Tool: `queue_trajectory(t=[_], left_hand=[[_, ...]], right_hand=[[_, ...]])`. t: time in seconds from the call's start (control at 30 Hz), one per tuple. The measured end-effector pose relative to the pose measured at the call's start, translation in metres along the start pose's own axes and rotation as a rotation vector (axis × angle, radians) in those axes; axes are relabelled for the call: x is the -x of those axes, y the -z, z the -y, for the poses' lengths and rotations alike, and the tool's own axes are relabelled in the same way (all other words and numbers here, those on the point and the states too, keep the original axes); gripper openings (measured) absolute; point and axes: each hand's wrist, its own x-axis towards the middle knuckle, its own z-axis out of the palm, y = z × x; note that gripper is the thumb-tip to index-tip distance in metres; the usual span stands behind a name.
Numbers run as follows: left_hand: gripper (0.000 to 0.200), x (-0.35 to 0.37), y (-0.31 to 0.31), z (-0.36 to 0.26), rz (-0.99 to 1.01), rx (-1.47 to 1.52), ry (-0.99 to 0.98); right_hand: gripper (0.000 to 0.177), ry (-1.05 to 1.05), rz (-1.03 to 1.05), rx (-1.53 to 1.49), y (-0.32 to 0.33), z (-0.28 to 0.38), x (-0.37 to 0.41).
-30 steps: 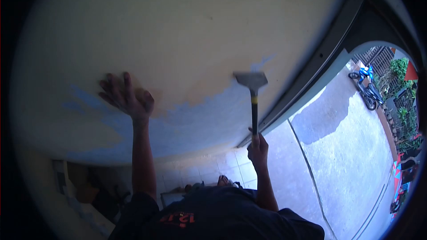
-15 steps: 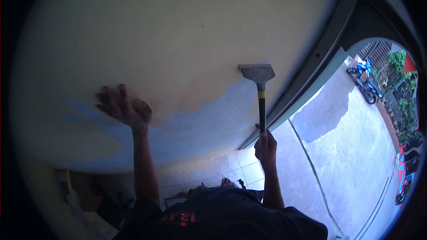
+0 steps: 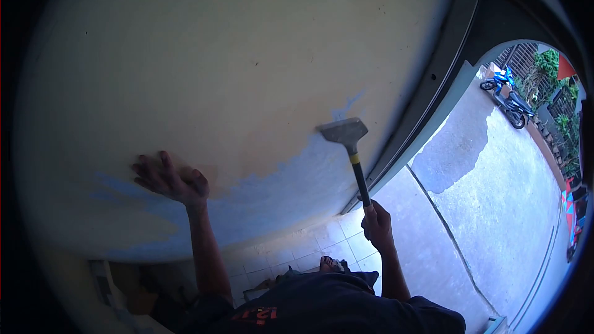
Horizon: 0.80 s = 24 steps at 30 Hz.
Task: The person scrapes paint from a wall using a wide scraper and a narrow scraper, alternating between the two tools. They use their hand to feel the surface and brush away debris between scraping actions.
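Note:
My right hand (image 3: 377, 227) is wrapped round the dark handle of a long scraper (image 3: 361, 176). Its wide grey head, joined to the handle by a yellow band, lies tilted against the wall with the left corner lower. The wall (image 3: 204, 55) is cream-coloured, with a ragged pale blue area (image 3: 291, 192) where the cream coat is gone. A small blue streak shows just above the scraper head. Against the wall on the left rests my left hand (image 3: 170, 180), fingers spread and holding nothing.
A dark frame (image 3: 427, 96) borders the wall on the right. Beyond it lies a concrete yard (image 3: 495, 210) with a wet-looking patch and a parked blue motorcycle (image 3: 508, 100). Light floor tiles (image 3: 328, 235) run below the wall. Dark items stand at the lower left.
The scraper head has moved down and slightly left, baring a blue streak above it. My left hand stays spread on the wall. The whole view has shifted a little.

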Motion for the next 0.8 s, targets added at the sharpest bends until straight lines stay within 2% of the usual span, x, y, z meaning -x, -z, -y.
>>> queue_trajectory(t=[0.13,0.27,0.4,0.5,0.6,0.67,0.8], left_hand=[[0.069,0.000,-0.001,0.005,0.001,-0.007,-0.016],[0.069,0.005,0.002,0.006,0.009,-0.012,-0.013],[0.069,0.002,0.004,0.003,-0.001,-0.019,-0.030],[0.068,0.001,0.002,0.001,-0.012,-0.020,-0.039],[0.068,0.002,0.000,0.003,-0.003,-0.029,-0.048],[0.068,0.003,0.001,0.006,-0.011,-0.027,-0.055],[0.068,0.005,0.002,0.008,-0.009,-0.019,-0.043]], right_hand=[[0.042,0.016,0.055,0.183,0.000,-0.025,0.005],[0.041,-0.001,0.033,0.047,-0.021,-0.026,0.006],[0.043,0.080,0.044,0.094,-0.030,-0.025,-0.003],[0.046,0.140,0.062,0.030,-0.047,0.007,-0.007],[0.043,0.057,0.072,-0.004,-0.049,0.007,0.002],[0.040,0.004,0.039,0.003,-0.044,-0.018,0.006],[0.047,-0.009,-0.006,-0.003,-0.024,-0.017,0.006]])
